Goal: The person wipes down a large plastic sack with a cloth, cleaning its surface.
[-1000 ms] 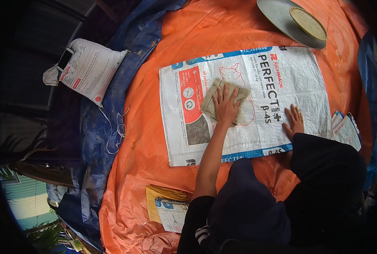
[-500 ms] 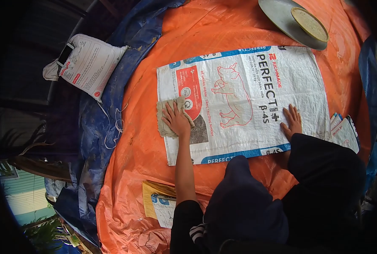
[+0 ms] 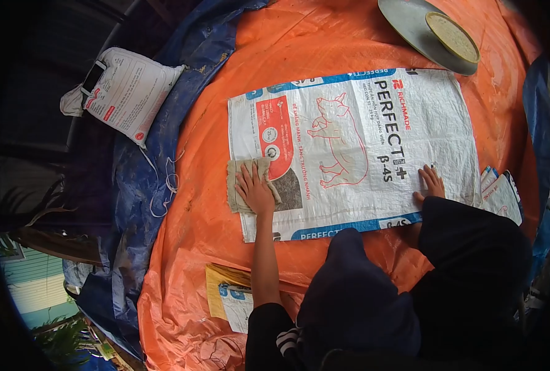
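Observation:
A flat white feed sack [image 3: 386,142] with a printed pig, blue edges and black and red lettering lies on an orange tarp [image 3: 200,179]. Spread on a folded greyish cloth [image 3: 233,179], my left hand [image 3: 256,190] presses at the sack's left end, fingers apart. The cloth overlaps the sack's edge and part of its dark printed patch. My right hand [image 3: 431,184] rests on the sack's lower right part, fingers apart, holding nothing.
A filled white bag [image 3: 129,96] with a phone [image 3: 93,77] on it sits at upper left by a blue tarp [image 3: 132,204]. A grey disc [image 3: 411,31] and round yellowish-rimmed object [image 3: 453,37] are at upper right. Folded sacks lie at right [image 3: 502,198] and lower left [image 3: 231,300].
My left hand and the cloth have slid slightly down and left along the sack. My right hand has shifted slightly down and to the right.

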Demonstrator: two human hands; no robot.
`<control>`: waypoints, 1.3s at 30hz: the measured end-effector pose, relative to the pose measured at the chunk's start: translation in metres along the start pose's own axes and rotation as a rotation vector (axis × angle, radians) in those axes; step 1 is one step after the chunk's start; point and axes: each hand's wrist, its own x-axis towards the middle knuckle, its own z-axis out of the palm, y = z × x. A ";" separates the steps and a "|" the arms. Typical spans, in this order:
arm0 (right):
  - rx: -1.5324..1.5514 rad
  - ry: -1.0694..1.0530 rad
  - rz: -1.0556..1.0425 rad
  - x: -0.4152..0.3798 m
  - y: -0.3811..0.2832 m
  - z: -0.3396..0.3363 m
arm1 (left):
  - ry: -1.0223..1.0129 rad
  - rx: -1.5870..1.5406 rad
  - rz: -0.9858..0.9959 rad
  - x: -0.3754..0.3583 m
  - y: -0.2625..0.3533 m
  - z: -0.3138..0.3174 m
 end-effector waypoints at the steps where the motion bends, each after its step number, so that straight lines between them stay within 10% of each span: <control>1: 0.034 0.023 -0.012 -0.003 0.015 0.011 | 0.000 0.005 0.008 -0.001 0.001 0.000; 18: -0.101 0.058 -0.251 0.010 -0.054 0.013 | -0.208 -0.500 0.823 0.009 0.270 0.030; 39: -0.027 0.037 -0.153 0.010 -0.061 -0.003 | 0.094 0.008 -0.015 0.080 0.037 0.031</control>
